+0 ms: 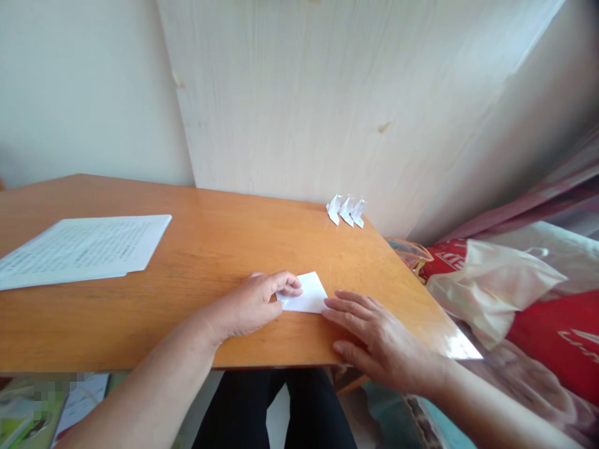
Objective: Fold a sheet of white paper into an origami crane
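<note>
A small piece of white paper [306,293], apparently folded, lies flat on the wooden table near its front edge. My left hand [262,299] has its fingers curled over the paper's left side, with the thumb at the lower left corner. The paper's left end is partly hidden under those fingers. On the other side, my right hand [369,330] lies with its fingers stretched out and slightly apart. Its fingertips are at the paper's right corner, and it grips nothing.
Three small folded paper figures [346,211] stand in a row at the table's back right. A stack of printed sheets [93,246] lies on the left of the table [210,243]. Beyond the right edge are a pale plastic bag [491,287] and red bags [561,343].
</note>
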`<state>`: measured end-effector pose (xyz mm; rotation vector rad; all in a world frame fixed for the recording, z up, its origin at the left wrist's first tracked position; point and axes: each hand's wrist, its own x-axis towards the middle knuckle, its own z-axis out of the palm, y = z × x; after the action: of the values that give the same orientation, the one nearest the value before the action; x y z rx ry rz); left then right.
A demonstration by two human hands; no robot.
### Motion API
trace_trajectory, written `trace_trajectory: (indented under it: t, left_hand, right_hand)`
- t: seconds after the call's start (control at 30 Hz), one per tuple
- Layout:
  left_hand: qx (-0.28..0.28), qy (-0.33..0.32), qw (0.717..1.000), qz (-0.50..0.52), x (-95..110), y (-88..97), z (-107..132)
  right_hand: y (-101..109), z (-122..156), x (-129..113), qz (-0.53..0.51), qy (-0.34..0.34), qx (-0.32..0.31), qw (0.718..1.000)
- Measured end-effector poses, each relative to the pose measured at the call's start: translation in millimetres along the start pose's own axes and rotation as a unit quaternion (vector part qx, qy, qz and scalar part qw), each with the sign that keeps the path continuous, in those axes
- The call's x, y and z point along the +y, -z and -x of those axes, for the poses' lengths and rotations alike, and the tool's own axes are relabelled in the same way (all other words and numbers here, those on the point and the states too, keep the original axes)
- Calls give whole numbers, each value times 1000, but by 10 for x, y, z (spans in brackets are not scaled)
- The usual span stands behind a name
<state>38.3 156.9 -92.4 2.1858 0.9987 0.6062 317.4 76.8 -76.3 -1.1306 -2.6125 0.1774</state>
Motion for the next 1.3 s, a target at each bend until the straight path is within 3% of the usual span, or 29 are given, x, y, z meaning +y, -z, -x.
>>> trace_trajectory:
  t: [0.13, 0.37, 0.67, 0.8, 0.97, 1.1, 1.3]
  left_hand:
    - [33, 3, 999, -35, -25, -29, 35]
    - [105, -11, 993, -61, 69, 15, 4]
    - [66, -83, 983, -147, 5, -54, -7]
    - [65, -86, 975, -195, -10, -56, -11]
    - [70, -74, 968, -229, 25, -50, 12]
    - [61, -58, 969, -234, 49, -48, 18]
    - [49, -65, 969, -234, 46, -45, 15]
  right_hand:
    - [-72, -39, -66, -7, 10, -12, 1000]
    - [-115, -86, -267, 4, -62, 3, 998]
    - [-267, -184, -583, 9, -133, 28, 991]
    - [-379, -217, -712, -8, -100, 24, 995]
    - [-530, -250, -765, -28, -7, 48, 998]
    - [-443, -267, -761, -87, 24, 72, 993]
    - [-220, -266, -536, -134, -59, 77, 986]
